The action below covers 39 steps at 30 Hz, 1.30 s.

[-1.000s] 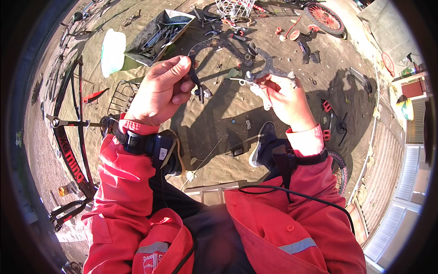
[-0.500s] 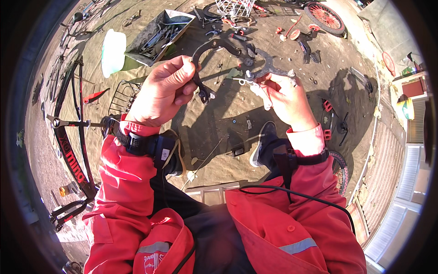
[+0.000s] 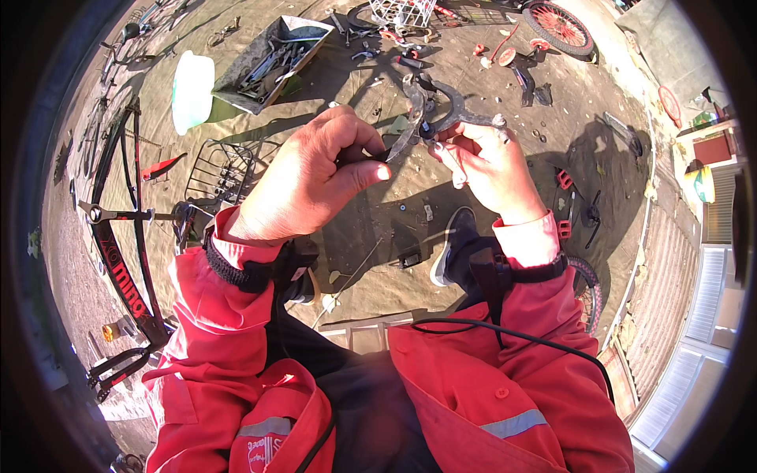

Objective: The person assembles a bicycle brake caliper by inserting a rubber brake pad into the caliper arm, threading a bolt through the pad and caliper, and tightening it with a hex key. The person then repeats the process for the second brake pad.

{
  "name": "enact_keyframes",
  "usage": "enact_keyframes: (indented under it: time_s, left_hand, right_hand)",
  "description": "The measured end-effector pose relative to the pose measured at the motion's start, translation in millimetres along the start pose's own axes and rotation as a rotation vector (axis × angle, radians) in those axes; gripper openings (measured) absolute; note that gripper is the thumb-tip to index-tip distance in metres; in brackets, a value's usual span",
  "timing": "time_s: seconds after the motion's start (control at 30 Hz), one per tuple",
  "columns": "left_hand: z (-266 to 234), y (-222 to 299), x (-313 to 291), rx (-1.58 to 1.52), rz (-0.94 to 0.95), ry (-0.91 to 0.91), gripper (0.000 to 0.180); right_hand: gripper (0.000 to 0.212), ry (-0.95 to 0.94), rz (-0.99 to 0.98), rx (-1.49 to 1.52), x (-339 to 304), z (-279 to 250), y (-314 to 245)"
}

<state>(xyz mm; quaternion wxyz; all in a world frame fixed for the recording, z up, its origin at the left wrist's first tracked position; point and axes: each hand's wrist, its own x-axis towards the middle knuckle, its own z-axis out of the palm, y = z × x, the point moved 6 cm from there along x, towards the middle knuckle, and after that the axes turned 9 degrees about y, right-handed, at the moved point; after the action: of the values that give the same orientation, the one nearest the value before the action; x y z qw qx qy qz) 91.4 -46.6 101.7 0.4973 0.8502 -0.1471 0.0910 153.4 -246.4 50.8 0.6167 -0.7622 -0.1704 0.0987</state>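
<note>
Both hands are raised over the dirt ground, holding a dark metal bicycle brake caliper with two curved arms. My left hand pinches the lower end of one arm between thumb and fingers. My right hand grips the other arm near its bolt end, fingers curled. The caliper's arms fork upward between the two hands. I wear red sleeves with dark wrist straps; a black cable runs from the right wrist strap.
On the ground lie a black bicycle frame at left, a wire basket, an open tray of tools, a white container, red wheels at the back, red pedals and scattered small parts.
The brake caliper has turned in my hands: its arms now stand more upright and closer together. My left hand shifted its grip lower on the part.
</note>
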Motion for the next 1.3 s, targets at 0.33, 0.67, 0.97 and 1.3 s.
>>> enact_keyframes:
  time_s: [0.33, 0.67, 0.97, 1.3]
  left_hand:
    - [-0.7, 8.3, 1.9, 0.143, 0.147, 0.021, 0.021]
    - [-6.3, 11.1, 0.5, 0.210, 0.164, -0.017, 0.021]
    - [-1.1, 11.2, 0.9, 0.224, 0.200, -0.045, 0.020]
    - [1.1, 13.0, -0.4, 0.280, 0.249, -0.035, 0.021]
  right_hand:
    - [0.019, 0.019, 0.035, -0.074, -0.8, 0.1, 1.3]
    - [0.018, -0.002, 0.031, -0.071, -0.6, 0.7, 0.9]
    - [0.017, -0.015, -0.031, -0.038, 0.1, 3.9, -8.9]
    - [0.015, 0.006, -0.162, -0.076, 1.5, 6.5, -11.5]
